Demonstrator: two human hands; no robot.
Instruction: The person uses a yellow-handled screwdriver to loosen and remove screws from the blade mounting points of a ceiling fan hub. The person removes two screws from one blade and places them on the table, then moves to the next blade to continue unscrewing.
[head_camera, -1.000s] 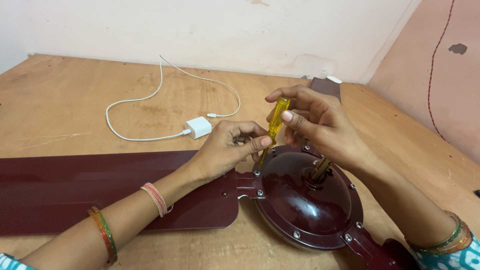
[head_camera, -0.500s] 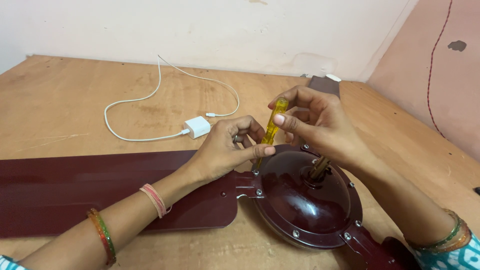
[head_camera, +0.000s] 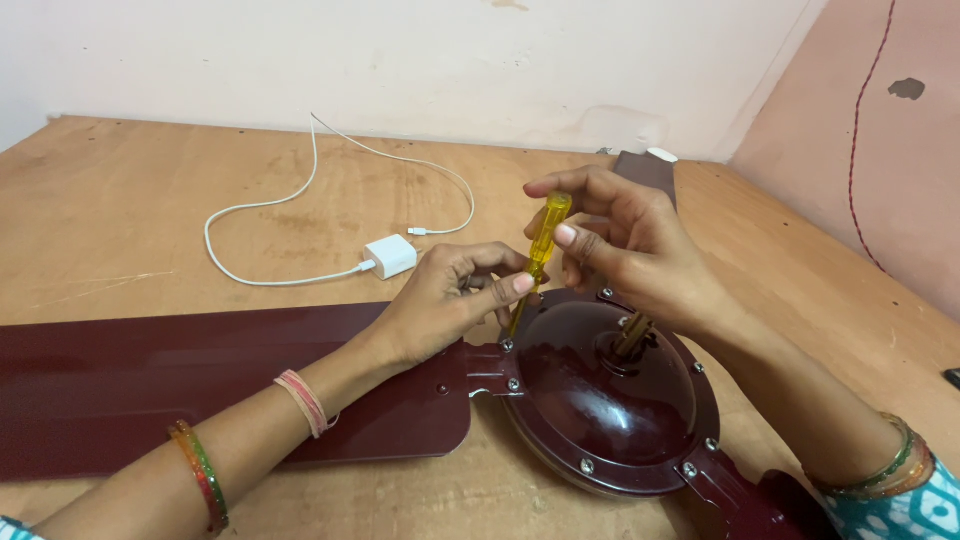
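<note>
A dark maroon ceiling fan lies on a wooden surface, its round motor housing (head_camera: 600, 400) at centre right and one long blade (head_camera: 180, 385) reaching left. My right hand (head_camera: 625, 250) grips the yellow handle of a screwdriver (head_camera: 541, 236), which stands nearly upright with its tip on a screw (head_camera: 507, 345) at the blade bracket. My left hand (head_camera: 450, 300) pinches the lower shaft of the screwdriver between thumb and fingers, just above that screw. A brass-coloured shaft (head_camera: 632, 335) sticks up from the housing's middle.
A white charger block (head_camera: 391, 256) with a looping white cable (head_camera: 260, 205) lies behind my left hand. Another fan blade (head_camera: 645, 168) points toward the back wall, and a third (head_camera: 760, 500) runs off the bottom right. A pink wall bounds the right side.
Both hands have stayed on the screwdriver at the same screw. My right fingers have shifted around the handle, as in a twist.
</note>
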